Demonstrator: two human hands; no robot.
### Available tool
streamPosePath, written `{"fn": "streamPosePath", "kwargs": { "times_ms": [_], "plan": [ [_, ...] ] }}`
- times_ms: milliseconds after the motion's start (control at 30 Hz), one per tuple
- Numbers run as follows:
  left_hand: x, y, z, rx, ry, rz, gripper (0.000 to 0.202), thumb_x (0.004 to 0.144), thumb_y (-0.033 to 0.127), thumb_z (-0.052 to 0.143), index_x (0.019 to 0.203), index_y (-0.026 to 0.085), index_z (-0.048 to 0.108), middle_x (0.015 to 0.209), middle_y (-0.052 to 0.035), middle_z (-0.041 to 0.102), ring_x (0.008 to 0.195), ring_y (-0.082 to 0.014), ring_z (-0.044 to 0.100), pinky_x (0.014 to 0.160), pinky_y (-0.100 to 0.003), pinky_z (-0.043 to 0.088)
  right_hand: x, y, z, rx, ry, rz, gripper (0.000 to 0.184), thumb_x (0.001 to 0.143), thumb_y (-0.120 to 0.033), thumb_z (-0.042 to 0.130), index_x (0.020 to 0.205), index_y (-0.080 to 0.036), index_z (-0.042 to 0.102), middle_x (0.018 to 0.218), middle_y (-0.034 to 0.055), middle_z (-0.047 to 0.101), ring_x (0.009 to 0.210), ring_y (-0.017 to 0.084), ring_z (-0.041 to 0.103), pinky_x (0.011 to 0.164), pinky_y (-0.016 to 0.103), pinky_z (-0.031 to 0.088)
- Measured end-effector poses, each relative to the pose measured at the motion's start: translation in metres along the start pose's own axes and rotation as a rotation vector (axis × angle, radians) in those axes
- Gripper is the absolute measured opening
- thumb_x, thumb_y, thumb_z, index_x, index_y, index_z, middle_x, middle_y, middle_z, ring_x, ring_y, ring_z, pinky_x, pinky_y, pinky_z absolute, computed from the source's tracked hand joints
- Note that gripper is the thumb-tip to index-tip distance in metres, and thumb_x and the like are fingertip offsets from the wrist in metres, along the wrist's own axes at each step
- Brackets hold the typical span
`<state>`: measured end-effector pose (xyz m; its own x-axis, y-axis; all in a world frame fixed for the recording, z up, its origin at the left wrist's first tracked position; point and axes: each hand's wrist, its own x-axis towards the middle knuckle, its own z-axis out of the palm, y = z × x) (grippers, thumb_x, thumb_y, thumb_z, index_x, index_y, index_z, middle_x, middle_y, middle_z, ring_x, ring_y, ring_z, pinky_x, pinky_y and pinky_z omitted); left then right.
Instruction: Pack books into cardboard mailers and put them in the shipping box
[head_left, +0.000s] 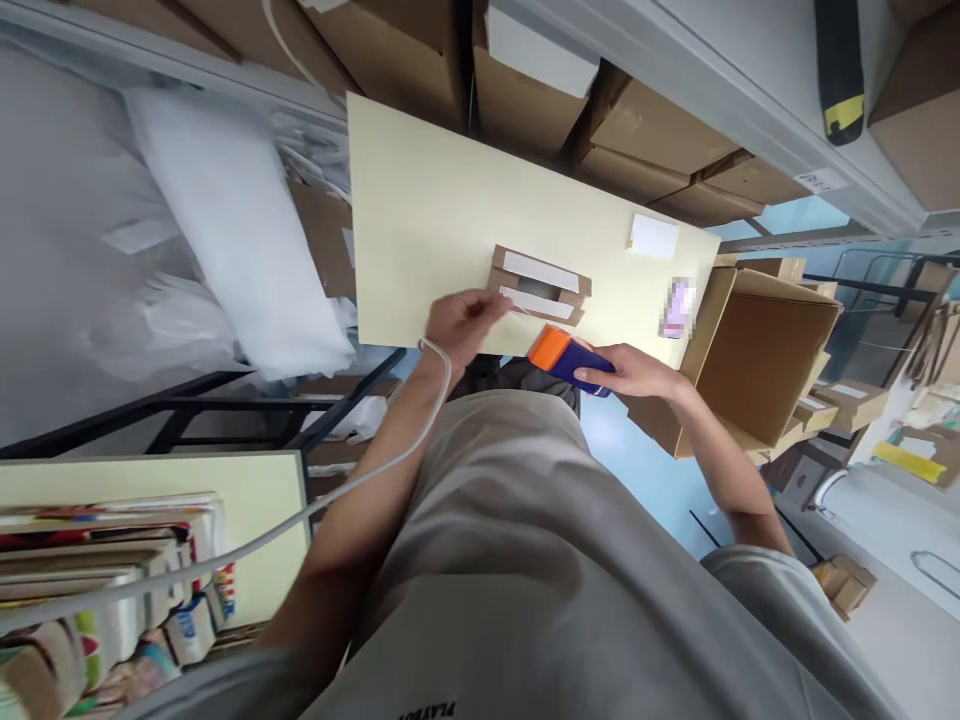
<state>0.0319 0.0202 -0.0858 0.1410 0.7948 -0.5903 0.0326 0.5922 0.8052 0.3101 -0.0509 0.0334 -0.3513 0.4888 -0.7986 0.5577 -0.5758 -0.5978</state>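
At the far left a stack of books point(112, 580) lies by a second pale table top, with a bulging white plastic bag point(240, 240) above it. A grey cable point(315, 510) runs up along the left forearm and loops over the wrist.

The left hand point(466, 322) rests on the near edge of the pale yellow table point(420, 200). Its fingers point(501, 305) are curled, with the tips on the near left corner of a small flat cardboard carton point(541, 286). Whether they pinch a flap or only press down, I cannot tell. The carton lies flat near the table's front edge, its top flaps showing 2 white strips.

Just right of it, off the table's edge and apart from the carton, is an orange-and-blue handheld device point(566, 358), its orange end pointing at the carton. The right hand point(637, 375) has its fingers closed round the blue body.

Further right a white slip point(654, 236) lies on the table, and 1 open, empty-looking cardboard box point(765, 350) stands beside the table's right end.

By my reading, the carton is being steadied while the device is brought up to it. Working the device on the flaps would call for the left hand to pin the carton flat and clear of the orange end.
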Motion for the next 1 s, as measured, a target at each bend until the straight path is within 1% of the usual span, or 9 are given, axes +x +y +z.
{"fn": "streamPosePath", "kwargs": {
  "times_ms": [67, 133, 267, 367, 500, 633, 767, 867, 1000],
  "plan": [
    [0.012, -0.001, -0.012, -0.045, 0.124, 0.003, 0.025, 0.079, 0.038, 0.096, 0.078, 0.019, 0.080, 0.069, -0.0007, 0.072, 0.056, -0.0107, 0.057, 0.051, -0.023, 0.045, -0.004, -0.004, -0.016, -0.024, -0.009, 0.066, 0.062, 0.095, -0.084, 0.070, 0.087, -0.022, 0.073, 0.077, 0.0033, 0.081, 0.064, 0.019, 0.073, 0.062, 0.030, 0.051],
    [0.024, -0.003, -0.020, -0.105, 0.192, 0.002, 0.026, 0.080, 0.038, 0.096, 0.075, 0.021, 0.078, 0.065, 0.0011, 0.067, 0.052, -0.0086, 0.050, 0.048, -0.022, 0.042, -0.003, -0.010, -0.032, -0.050, 0.021, 0.086, 0.063, 0.095, -0.085, 0.070, 0.086, -0.022, 0.072, 0.076, 0.0038, 0.080, 0.065, 0.020, 0.073, 0.060, 0.030, 0.049],
    [0.037, -0.005, -0.023, -0.213, 0.231, -0.002, 0.033, 0.081, 0.040, 0.099, 0.073, 0.021, 0.074, 0.067, 0.0008, 0.066, 0.055, -0.0084, 0.051, 0.051, -0.022, 0.046, 0.011, -0.028, -0.062, -0.214, 0.123, 0.053, 0.065, 0.090, -0.085, 0.076, 0.078, -0.022, 0.069, 0.067, 0.0016, 0.070, 0.060, 0.017, 0.062, 0.057, 0.031, 0.039],
    [0.043, -0.005, -0.024, -0.236, 0.275, 0.026, 0.035, 0.082, 0.042, 0.098, 0.072, 0.020, 0.072, 0.069, 0.0015, 0.066, 0.057, -0.0077, 0.052, 0.053, -0.021, 0.045, 0.027, -0.040, -0.075, -0.243, 0.090, 0.040, 0.069, 0.089, -0.088, 0.075, 0.075, -0.021, 0.067, 0.066, 0.0008, 0.064, 0.062, 0.016, 0.057, 0.059, 0.030, 0.036],
    [0.051, -0.009, -0.030, -0.235, 0.327, 0.051, 0.034, 0.082, 0.043, 0.098, 0.073, 0.020, 0.073, 0.070, 0.0018, 0.067, 0.057, -0.0072, 0.050, 0.053, -0.021, 0.044, 0.047, -0.044, -0.079, -0.228, 0.016, 0.041, 0.072, 0.087, -0.091, 0.072, 0.079, -0.020, 0.067, 0.071, 0.0010, 0.064, 0.069, 0.017, 0.058, 0.063, 0.030, 0.037],
    [0.057, -0.021, -0.034, -0.181, 0.368, 0.025, 0.034, 0.083, 0.043, 0.098, 0.076, 0.021, 0.073, 0.069, 0.0022, 0.066, 0.058, -0.0085, 0.054, 0.053, -0.022, 0.045, 0.062, -0.039, -0.078, -0.263, -0.009, 0.078, 0.072, 0.090, -0.091, 0.068, 0.084, -0.019, 0.068, 0.077, 0.0028, 0.068, 0.073, 0.018, 0.059, 0.067, 0.031, 0.041],
    [0.062, -0.035, -0.035, -0.166, 0.362, 0.016, 0.033, 0.085, 0.041, 0.097, 0.076, 0.021, 0.073, 0.067, 0.0024, 0.065, 0.058, -0.0095, 0.055, 0.053, -0.023, 0.045, 0.072, -0.036, -0.079, -0.284, -0.024, 0.085, 0.069, 0.094, -0.086, 0.067, 0.099, -0.018, 0.075, 0.089, 0.0059, 0.074, 0.081, 0.021, 0.064, 0.072, 0.033, 0.044],
    [0.066, -0.041, -0.036, -0.170, 0.354, 0.023, 0.032, 0.085, 0.042, 0.097, 0.077, 0.022, 0.074, 0.066, 0.0022, 0.065, 0.059, -0.0098, 0.055, 0.053, -0.022, 0.045, 0.078, -0.037, -0.081, -0.291, -0.041, 0.077, 0.068, 0.095, -0.084, 0.066, 0.109, -0.018, 0.075, 0.094, 0.0060, 0.076, 0.085, 0.021, 0.066, 0.075, 0.034, 0.045],
    [0.073, -0.051, -0.037, -0.139, 0.340, 0.009, 0.031, 0.086, 0.043, 0.095, 0.081, 0.020, 0.075, 0.071, 0.0013, 0.069, 0.062, -0.0093, 0.057, 0.055, -0.021, 0.047, 0.081, -0.039, -0.081, -0.314, -0.054, 0.092, 0.069, 0.096, -0.084, 0.065, 0.110, -0.018, 0.073, 0.095, 0.0062, 0.075, 0.085, 0.020, 0.064, 0.075, 0.033, 0.044]
  ]
}}
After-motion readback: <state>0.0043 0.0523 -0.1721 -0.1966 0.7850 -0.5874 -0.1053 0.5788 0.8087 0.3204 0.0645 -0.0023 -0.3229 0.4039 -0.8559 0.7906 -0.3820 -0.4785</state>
